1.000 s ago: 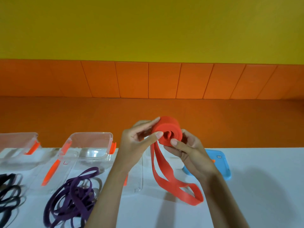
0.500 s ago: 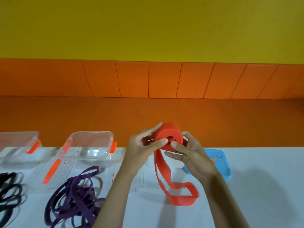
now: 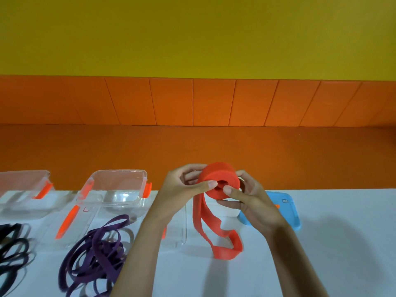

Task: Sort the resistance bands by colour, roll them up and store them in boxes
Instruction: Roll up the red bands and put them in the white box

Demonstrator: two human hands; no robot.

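Left hand [image 3: 182,189] and right hand [image 3: 250,200] pinch a part-rolled red resistance band [image 3: 218,179] above the white table [image 3: 321,254], thumbs bracing its core, apparently so the coil stays tight. Its loose tail [image 3: 222,247] trails towards 6 o'clock, and purple bands [image 3: 96,254] wait at 8 o'clock.

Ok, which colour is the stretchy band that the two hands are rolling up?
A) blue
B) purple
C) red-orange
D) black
C: the left hand and the right hand pinch the half-rolled red-orange rubber band, while the purple rubber bands lie loose on the white table.
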